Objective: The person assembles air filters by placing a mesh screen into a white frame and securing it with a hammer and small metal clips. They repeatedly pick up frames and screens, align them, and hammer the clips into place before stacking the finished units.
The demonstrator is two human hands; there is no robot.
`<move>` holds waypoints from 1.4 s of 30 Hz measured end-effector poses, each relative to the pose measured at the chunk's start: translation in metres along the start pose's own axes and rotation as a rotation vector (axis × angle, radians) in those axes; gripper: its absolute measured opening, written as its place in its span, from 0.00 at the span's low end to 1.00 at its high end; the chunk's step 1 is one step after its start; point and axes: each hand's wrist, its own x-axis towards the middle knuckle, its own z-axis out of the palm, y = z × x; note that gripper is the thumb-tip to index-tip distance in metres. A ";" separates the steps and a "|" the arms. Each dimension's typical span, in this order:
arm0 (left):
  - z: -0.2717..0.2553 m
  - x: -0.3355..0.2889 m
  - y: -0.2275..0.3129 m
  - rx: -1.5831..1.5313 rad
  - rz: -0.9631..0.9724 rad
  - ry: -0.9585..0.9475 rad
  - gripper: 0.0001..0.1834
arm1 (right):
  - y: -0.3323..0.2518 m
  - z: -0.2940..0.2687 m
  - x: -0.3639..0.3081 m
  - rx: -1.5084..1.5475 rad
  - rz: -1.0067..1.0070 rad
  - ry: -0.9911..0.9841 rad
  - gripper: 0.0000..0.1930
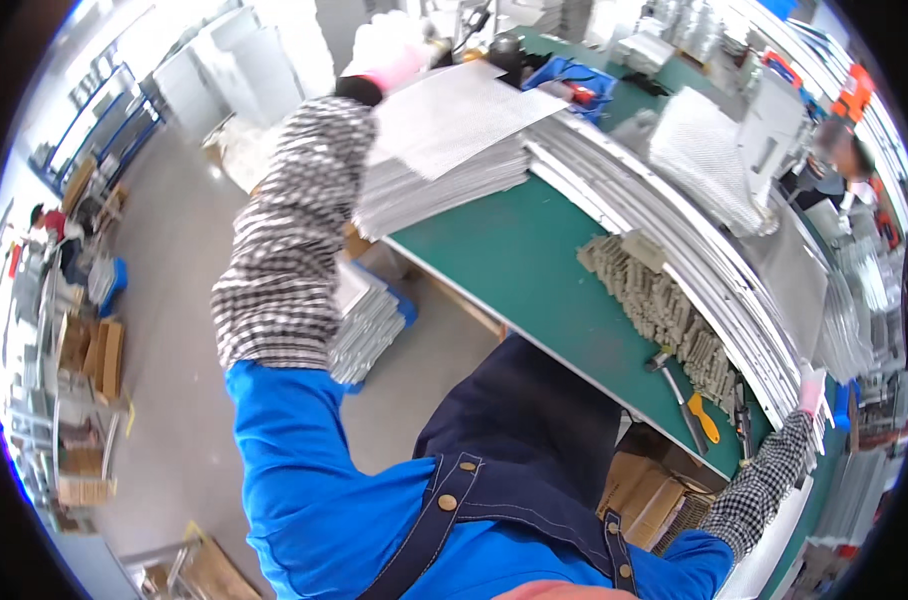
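Observation:
My left hand (399,55), in a white and pink glove, is raised at the far left end of the bench, just beyond a stack of thin mesh sheets (444,185). Motion smears its fingers, so whether it holds anything cannot be made out. Far to the right, my gloved right hand (812,390) is closed at the near end of a bundle of long, light metal strips (664,215). These strips run along the green bench (504,245). Beside them lie rows of small grey-beige pieces (664,300).
A hammer (679,400), a yellow-handled tool (703,418) and pliers (743,425) lie near the bench's right end. Behind the strips are a blue bin (571,88) and a white mesh panel (709,160). Stacked panels (369,325) stand below, left of the bench.

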 end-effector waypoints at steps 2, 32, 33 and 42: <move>0.029 0.027 0.052 -0.035 0.040 -0.150 0.27 | -0.052 0.002 -0.023 -0.017 0.046 -0.021 0.47; -0.001 -0.128 0.162 -2.636 -0.343 -0.235 0.26 | -0.159 -0.083 -0.282 1.818 -0.163 -0.164 0.22; 0.029 -0.147 0.195 -2.628 -0.585 -0.164 0.24 | -0.199 -0.105 -0.303 1.831 -0.255 -0.349 0.22; 0.126 -0.212 0.328 -2.381 -0.866 -0.948 0.45 | -0.204 -0.039 -0.388 1.407 0.118 -0.781 0.23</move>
